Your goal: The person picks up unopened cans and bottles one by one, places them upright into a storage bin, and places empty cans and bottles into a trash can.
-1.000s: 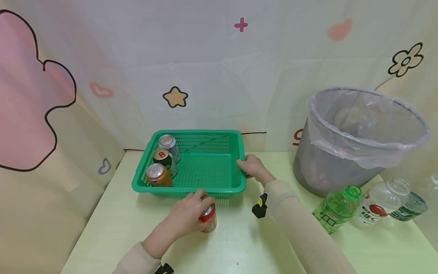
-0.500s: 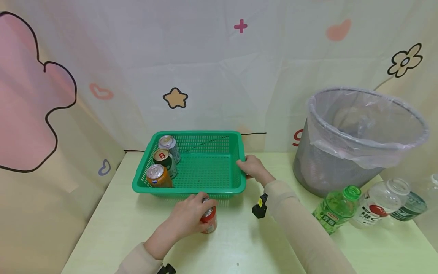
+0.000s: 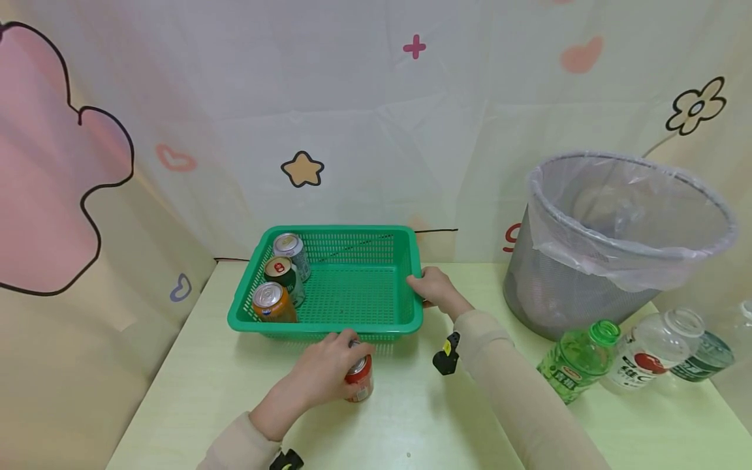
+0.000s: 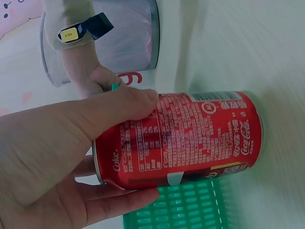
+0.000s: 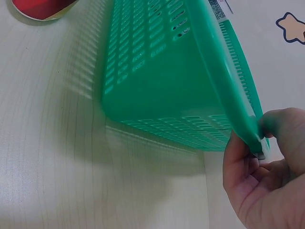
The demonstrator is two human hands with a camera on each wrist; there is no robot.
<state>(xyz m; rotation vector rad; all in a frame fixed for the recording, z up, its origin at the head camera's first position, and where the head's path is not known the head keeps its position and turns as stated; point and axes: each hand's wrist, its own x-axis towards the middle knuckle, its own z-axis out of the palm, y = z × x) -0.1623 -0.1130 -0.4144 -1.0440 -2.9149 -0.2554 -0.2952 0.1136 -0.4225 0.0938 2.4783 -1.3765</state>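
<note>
The pale desk (image 3: 414,418) shows between the green basket (image 3: 358,294) and the big bin (image 3: 558,294) at 3 o'clock, and the basket has room beside the three cans (image 3: 286,281) along its 9 o'clock side. A cloth with pictures (image 3: 364,117) hangs at 12 o'clock, and bottles (image 3: 640,359) sit at 4 o'clock. The left hand (image 3: 323,369) curls its thumb and fingers round the red can (image 3: 362,380), just at 6 o'clock of the basket, and the right hand (image 3: 436,287) pinches the basket's edge at 3 o'clock.

Soft light leaves a pale sheen on the worktop (image 3: 411,418) and faint shadow under the green basket (image 3: 352,294), while plastic bottles (image 3: 578,362) by the right edge look stretched (lens distortion).
</note>
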